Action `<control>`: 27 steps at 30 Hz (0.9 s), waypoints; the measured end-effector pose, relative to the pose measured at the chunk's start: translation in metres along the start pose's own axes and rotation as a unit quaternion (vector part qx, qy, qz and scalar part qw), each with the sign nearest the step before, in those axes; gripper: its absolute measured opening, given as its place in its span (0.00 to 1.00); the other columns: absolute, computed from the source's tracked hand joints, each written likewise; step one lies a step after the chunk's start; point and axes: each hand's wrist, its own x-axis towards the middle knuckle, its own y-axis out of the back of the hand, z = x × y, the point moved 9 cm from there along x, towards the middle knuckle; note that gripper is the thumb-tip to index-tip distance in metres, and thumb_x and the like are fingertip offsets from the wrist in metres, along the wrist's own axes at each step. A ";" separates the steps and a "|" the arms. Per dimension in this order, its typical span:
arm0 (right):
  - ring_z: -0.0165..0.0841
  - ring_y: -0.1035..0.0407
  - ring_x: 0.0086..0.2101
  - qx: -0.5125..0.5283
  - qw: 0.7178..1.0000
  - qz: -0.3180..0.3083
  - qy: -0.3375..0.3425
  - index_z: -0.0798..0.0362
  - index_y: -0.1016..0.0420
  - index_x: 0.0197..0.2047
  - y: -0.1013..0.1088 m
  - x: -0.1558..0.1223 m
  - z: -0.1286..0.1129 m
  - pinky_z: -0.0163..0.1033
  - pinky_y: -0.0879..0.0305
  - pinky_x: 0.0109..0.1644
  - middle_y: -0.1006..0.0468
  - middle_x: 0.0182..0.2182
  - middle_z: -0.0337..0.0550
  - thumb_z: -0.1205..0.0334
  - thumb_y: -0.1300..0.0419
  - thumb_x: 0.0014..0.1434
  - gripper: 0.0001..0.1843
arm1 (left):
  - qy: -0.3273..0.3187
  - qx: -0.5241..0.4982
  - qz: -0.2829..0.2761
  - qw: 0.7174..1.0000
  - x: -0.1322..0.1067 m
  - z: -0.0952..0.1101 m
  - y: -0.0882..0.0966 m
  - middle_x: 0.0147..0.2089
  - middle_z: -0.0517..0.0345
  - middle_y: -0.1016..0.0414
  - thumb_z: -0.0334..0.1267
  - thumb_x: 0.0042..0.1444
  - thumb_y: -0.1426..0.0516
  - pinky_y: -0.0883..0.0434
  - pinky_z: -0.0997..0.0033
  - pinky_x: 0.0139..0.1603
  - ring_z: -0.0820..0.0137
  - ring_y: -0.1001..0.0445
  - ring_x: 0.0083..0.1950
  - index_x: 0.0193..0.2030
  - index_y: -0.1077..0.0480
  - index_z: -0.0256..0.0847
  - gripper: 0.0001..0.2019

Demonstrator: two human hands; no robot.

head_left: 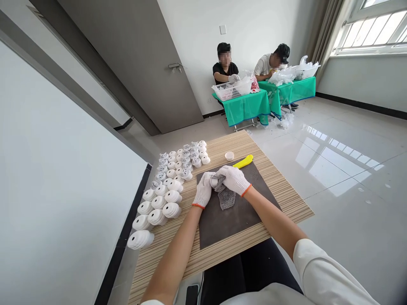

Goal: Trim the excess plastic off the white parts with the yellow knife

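Both my hands wear white gloves with orange cuffs and meet above a dark mat (232,226). My left hand (203,189) is closed around a small white round piece (214,182), mostly covered by fingers and cloth. With closed fingers, my right hand (234,178) presses a grey cloth (227,200) against that piece, and the cloth's lower end hangs over the mat. Just beyond my right hand lies a yellow utility knife (244,162). A small white cup-shaped part (229,156) rests past the mat's far edge.
Rows of white ribbed round pieces (158,202), some with grey markings, stand along the left of the striped wooden table (286,199). Across the room, two people sit at green-covered tables (246,109) with white baskets (233,91). A phone (191,294) lies below the near edge.
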 end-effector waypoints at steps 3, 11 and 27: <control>0.39 0.24 0.47 -0.008 1.000 0.000 0.006 0.42 0.16 0.48 -0.002 0.000 0.000 0.41 0.31 0.50 0.18 0.45 0.41 0.66 0.41 0.63 0.15 | 0.001 -0.007 0.003 1.000 0.000 0.001 0.001 0.50 0.49 0.21 0.36 0.67 0.55 0.32 0.59 0.66 0.63 0.25 0.56 0.44 0.28 0.40 0.14; 0.39 0.24 0.46 -0.013 1.000 -0.007 0.008 0.46 0.16 0.48 -0.001 0.000 -0.003 0.40 0.32 0.51 0.18 0.47 0.43 0.66 0.40 0.64 0.13 | 0.037 -0.054 0.014 0.998 0.000 -0.010 -0.001 0.50 0.52 0.21 0.39 0.69 0.57 0.31 0.62 0.65 0.65 0.24 0.56 0.43 0.28 0.42 0.17; 0.37 0.24 0.47 0.005 1.000 0.018 0.007 0.45 0.18 0.49 -0.002 -0.004 0.003 0.38 0.31 0.50 0.19 0.48 0.40 0.73 0.42 0.59 0.19 | 0.053 -0.031 0.011 0.998 -0.002 -0.011 0.002 0.55 0.51 0.21 0.42 0.71 0.59 0.35 0.59 0.68 0.63 0.27 0.62 0.48 0.27 0.43 0.19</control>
